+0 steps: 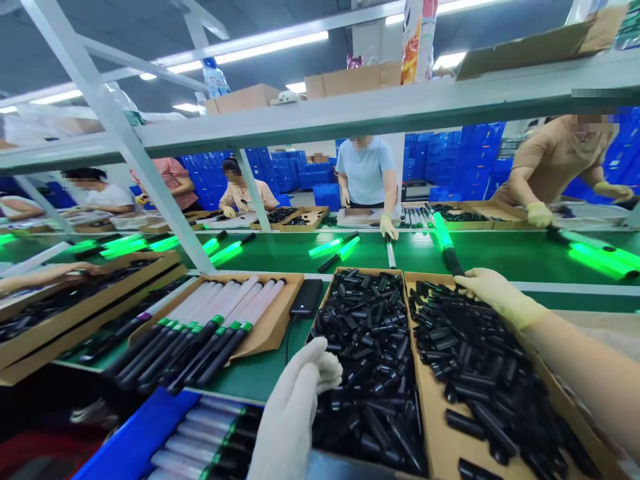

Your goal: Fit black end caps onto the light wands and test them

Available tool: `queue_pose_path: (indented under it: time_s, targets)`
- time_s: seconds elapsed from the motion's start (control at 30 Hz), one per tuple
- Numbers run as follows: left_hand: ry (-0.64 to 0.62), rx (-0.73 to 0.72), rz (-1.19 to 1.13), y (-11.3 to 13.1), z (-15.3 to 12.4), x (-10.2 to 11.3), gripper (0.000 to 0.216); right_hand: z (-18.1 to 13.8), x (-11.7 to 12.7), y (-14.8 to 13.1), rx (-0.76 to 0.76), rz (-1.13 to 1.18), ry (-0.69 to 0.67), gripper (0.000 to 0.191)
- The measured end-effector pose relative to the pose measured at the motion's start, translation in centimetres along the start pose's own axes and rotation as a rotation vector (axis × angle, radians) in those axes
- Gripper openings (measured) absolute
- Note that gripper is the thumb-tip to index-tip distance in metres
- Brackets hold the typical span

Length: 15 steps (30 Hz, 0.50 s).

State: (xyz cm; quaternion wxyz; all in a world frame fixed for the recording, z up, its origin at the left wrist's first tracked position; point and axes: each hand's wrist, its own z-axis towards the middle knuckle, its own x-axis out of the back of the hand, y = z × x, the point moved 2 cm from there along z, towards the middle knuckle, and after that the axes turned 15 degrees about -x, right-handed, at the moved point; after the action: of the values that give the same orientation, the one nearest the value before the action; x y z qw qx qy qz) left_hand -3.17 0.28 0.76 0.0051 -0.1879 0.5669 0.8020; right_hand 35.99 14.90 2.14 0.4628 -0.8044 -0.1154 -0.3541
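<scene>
My right hand [495,293], in a pale yellowish glove, reaches out over the far edge of the right cardboard tray [437,440] and grips the black handle of a glowing green light stick [443,235] that lies toward the green conveyor belt [410,253]. My left hand [297,410], in a white glove, hovers with fingers curled over the near left corner of the left cardboard tray [327,287]. Whether it holds anything is hidden. Both trays are full of several small black caps [373,347].
A tray of white sticks with black handles [210,330] lies at left, a black device with a cable [306,297] beside it. A blue bin of sticks [190,440] sits near me. Several glowing sticks ride the belt. Other gloved workers stand opposite. A metal shelf frame [165,200] crosses overhead.
</scene>
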Motion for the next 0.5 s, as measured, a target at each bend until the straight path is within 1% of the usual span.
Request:
queue_pose_path:
  time_s: [0.03, 0.1, 0.17, 0.23, 0.3, 0.4, 0.47, 0.5]
  targets:
    - [0.019, 0.020, -0.002, -0.4, 0.5, 0.2, 0.050, 2.1, -0.1, -1.1, -0.028, -0.064, 0.032, 0.025]
    - [0.059, 0.107, 0.000, -1.1, 1.6, 0.9, 0.047, 5.5, -0.6, -3.0, -0.073, -0.191, 0.088, 0.025]
    - [0.079, 0.221, 0.010, -1.7, 2.9, 1.6, 0.036, 7.7, -1.3, -4.3, -0.086, -0.292, 0.134, 0.026]
    - [0.090, 0.304, 0.026, -2.0, 4.3, 2.4, 0.023, 9.1, -2.1, -5.0, -0.071, -0.364, 0.174, 0.027]
    - [0.104, 0.335, 0.040, -2.1, 5.1, 3.0, 0.014, 9.8, -2.7, -5.3, -0.050, -0.414, 0.214, 0.028]
    - [0.136, 0.340, 0.038, -2.5, 5.0, 3.4, 0.012, 10.0, -2.7, -5.7, -0.069, -0.467, 0.299, 0.029]
    - [0.158, 0.318, 0.029, -2.5, 4.3, 3.1, 0.019, 8.8, -2.5, -6.4, -0.042, -0.493, 0.369, 0.033]
    - [0.173, 0.292, 0.016, -2.3, 3.8, 2.6, 0.025, 7.4, -2.5, -6.9, 0.017, -0.501, 0.396, 0.036]
